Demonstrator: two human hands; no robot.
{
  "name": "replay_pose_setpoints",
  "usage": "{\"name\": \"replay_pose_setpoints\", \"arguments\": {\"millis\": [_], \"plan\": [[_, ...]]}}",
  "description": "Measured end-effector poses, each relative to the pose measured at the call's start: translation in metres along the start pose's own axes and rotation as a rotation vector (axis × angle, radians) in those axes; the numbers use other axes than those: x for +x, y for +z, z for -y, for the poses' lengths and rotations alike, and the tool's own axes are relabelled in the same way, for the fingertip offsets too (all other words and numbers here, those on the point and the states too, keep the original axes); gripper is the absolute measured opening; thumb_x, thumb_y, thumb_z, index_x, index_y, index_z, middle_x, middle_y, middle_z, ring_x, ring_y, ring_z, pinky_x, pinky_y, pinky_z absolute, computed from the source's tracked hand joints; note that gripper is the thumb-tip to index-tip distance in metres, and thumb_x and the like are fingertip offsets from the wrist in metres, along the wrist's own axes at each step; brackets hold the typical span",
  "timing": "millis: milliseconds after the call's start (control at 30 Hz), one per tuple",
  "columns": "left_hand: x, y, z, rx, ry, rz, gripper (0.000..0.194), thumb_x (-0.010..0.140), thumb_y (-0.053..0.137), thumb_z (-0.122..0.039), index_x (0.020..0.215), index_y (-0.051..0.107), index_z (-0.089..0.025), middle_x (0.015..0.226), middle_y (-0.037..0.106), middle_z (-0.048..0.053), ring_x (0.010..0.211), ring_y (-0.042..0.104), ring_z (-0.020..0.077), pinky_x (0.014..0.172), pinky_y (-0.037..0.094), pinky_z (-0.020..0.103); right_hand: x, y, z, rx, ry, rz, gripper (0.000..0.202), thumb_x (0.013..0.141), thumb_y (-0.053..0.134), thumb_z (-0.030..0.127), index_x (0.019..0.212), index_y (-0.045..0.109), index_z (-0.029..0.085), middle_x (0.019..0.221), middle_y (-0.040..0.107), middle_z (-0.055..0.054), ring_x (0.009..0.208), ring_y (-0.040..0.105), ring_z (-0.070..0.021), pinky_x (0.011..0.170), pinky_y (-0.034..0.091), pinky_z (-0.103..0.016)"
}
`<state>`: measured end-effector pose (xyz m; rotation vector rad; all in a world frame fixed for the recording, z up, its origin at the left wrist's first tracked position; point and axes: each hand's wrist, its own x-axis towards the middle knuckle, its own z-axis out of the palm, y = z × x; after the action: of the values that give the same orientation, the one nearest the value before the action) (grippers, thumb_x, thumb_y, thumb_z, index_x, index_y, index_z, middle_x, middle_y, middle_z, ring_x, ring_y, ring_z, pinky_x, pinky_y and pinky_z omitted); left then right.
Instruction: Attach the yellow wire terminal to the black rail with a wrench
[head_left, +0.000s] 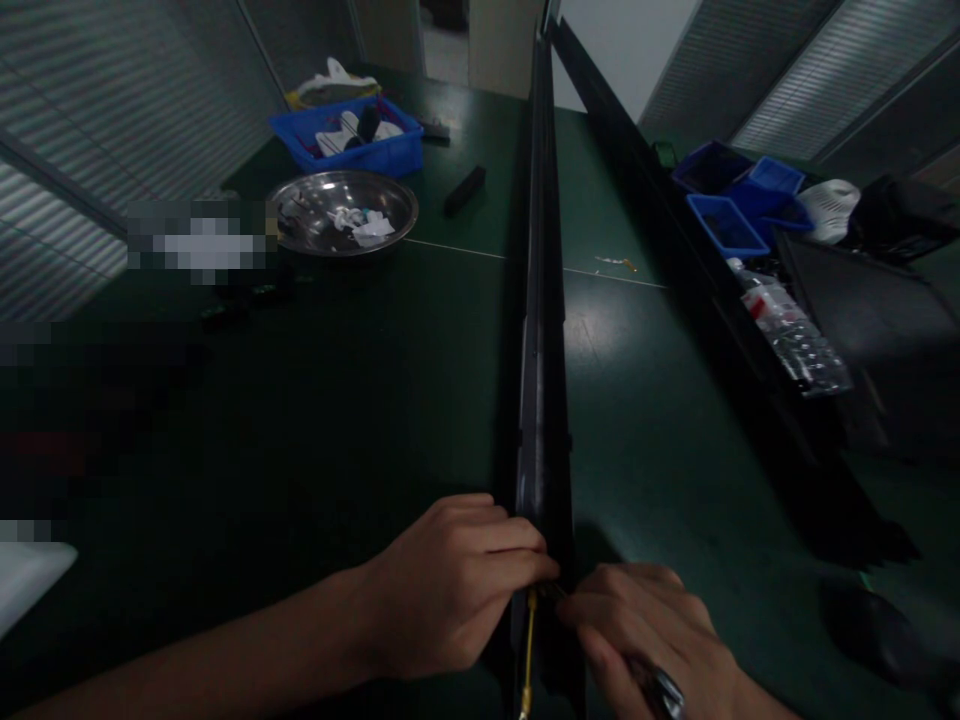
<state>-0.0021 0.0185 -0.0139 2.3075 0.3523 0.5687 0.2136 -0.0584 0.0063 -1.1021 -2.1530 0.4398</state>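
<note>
Fingers together, our left hand [465,580] touches a rail [534,400] aimed at the bench's [390,400] far edge; our right hand [664,620] clamps a tool [666,692].

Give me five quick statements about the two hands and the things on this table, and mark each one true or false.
1. The left hand is at the long black rail. True.
2. The metal bowl is to the right of that rail in the picture. False: the metal bowl is to the left of it.
3. The right hand holds a shiny-ended tool. True.
4. The thin cord below the left hand's fingertips is blue. False: the thin cord is yellow.
5. The blue basket beyond the bowl has white and dark things in it. True.
</note>
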Motion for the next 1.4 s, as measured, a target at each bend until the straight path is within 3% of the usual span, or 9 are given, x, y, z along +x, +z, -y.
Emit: {"name": "replay_pose_setpoints", "arguments": {"millis": [1067, 1233, 1400], "plan": [[-0.0001, -0.0003, -0.0004, -0.008, -0.005, 0.010, 0.030, 0.097, 0.044, -0.008, 0.118, 0.064, -0.014, 0.106, 0.072, 0.007, 0.084, 0.067, 0.0193, 0.072, 0.049, 0.036, -0.0057, 0.0051, -0.0040, 0.157, 0.045, 0.005, 0.041, 0.113, 0.029, 0.033, 0.096, 0.063, 0.017, 0.067, 0.064, 0.000, 0.056, 0.059, -0.0116, 0.054, 0.043, -0.027], [0.0003, -0.0006, -0.0008, -0.009, -0.013, 0.020, 0.030, 0.097, 0.043, -0.009, 0.119, 0.064, -0.014, 0.104, 0.072, 0.007, 0.083, 0.067, 0.0199, 0.071, 0.049, 0.037, -0.0065, 0.0019, -0.0032, 0.147, 0.062, 0.030, 0.033, 0.110, 0.033, 0.024, 0.100, 0.064, 0.018, 0.071, 0.068, 0.000, 0.059, 0.064, -0.0119, 0.057, 0.047, -0.027], [0.0005, -0.0011, -0.0016, -0.022, -0.018, 0.019, 0.031, 0.099, 0.041, -0.009, 0.121, 0.063, -0.013, 0.110, 0.071, 0.008, 0.088, 0.068, 0.0209, 0.074, 0.049, 0.037, -0.0048, 0.0021, 0.0001, 0.114, 0.105, -0.058, 0.027, 0.103, 0.040, 0.013, 0.096, 0.065, 0.018, 0.067, 0.067, 0.001, 0.053, 0.064, -0.0103, 0.055, 0.048, -0.024]]}}
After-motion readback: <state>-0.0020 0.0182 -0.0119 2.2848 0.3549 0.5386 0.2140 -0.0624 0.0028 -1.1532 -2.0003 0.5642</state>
